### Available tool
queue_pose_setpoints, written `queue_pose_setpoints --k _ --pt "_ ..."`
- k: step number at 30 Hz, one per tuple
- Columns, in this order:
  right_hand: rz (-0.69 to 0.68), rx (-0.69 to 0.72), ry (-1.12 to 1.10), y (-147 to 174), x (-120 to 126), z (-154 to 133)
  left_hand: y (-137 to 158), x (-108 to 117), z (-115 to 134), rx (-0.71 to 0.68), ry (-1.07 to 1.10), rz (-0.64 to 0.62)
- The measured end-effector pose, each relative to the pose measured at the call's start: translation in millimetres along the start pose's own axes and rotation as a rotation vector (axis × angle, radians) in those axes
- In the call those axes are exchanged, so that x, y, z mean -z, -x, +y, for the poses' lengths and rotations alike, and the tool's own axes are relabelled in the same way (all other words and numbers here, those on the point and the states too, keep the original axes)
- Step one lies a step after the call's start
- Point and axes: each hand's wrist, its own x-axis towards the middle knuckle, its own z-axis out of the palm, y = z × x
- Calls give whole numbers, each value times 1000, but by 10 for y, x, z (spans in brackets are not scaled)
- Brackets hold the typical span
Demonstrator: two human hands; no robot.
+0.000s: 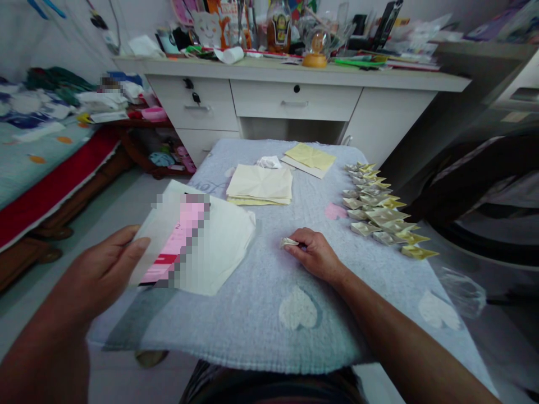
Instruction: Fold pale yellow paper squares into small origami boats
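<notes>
My left hand point(112, 266) grips the left edge of a pale sheet of paper point(229, 235), its thumb on top. A pink printed strip with a red band runs across the sheet, partly blurred out. My right hand point(314, 252) is closed near the middle of the cloth, with a small whitish crumpled scrap of paper point(288, 242) between thumb and fingers. Beyond the hands lies a stack of creased cream paper point(263, 182). Folded paper boats point(385, 213), grey-white and yellow, stand in rows to the right of my right hand.
A blue-grey cloth with hearts point(261, 320) covers the table. Near its far edge lie a yellow creased sheet point(311, 156) and a crumpled white paper point(269, 162). Behind stands a cluttered white desk point(290, 104). A bed point(50, 168) is at left, a clear plastic bag point(461, 292) at right.
</notes>
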Motion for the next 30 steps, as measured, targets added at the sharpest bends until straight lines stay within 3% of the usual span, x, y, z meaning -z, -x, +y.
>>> queue_pose_setpoints --k 5,9,16,30 --pt "1 -24 -437 -1 25 -50 40 -272 279 109 733 -145" --pt "30 -51 -645 -1 45 -98 51 -588 456 108 1000 -246" --pt "-15 -260 -805 36 58 -110 58 -868 662 76 1005 -173" --pt "4 -266 -789 43 55 -105 63 -902 720 68 934 -146"
